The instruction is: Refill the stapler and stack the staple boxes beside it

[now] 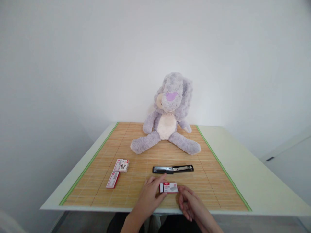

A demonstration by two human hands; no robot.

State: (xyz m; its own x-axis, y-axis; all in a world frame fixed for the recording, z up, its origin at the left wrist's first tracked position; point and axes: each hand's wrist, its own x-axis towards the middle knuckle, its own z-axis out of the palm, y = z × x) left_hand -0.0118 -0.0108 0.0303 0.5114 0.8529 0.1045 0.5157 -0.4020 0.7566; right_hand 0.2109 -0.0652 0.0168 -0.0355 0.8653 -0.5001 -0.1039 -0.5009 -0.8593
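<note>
A small red and white box of staples (170, 187) lies flat near the front of the mat, with a dark band near its left end. My left hand (151, 194) is at that end, its index finger stretched out past the far edge and its thumb at the near edge. At the right end is my right hand (190, 201), fingers curled in and tips close to the box; whatever they hold, if anything, is hidden. Just beyond the box, a black stapler (173, 169) lies opened out, its metal rail showing.
Several more small boxes (112, 180) lie at the left, one (124, 165) showing a stapler picture. A grey plush rabbit (167, 126) sits at the back of the bamboo mat (136, 163). The mat covers part of a white table (233, 155) against the wall.
</note>
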